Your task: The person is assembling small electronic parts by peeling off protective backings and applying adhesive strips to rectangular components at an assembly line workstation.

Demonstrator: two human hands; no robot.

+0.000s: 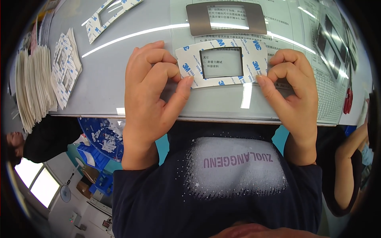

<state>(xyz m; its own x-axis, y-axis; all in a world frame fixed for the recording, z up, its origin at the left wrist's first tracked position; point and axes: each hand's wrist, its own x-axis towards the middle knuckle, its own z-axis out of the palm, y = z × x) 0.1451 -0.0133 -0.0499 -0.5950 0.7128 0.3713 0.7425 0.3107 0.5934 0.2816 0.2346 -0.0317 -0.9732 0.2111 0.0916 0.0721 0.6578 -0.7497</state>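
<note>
Pinching adhesive-backed window panel (254, 61) by opposite ends, upper centre, with left hand (152, 89) and right hand (294, 87); seems light, stiffish, best edge-held.

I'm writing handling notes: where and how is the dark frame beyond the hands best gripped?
The dark frame is probably best pinched by its short left and right ends, one hand from each side: it lies flat, wider than deep, and its rectangular opening leaves broad bands there. The left hand and right hand hold the white-and-blue frame similarly.
</note>
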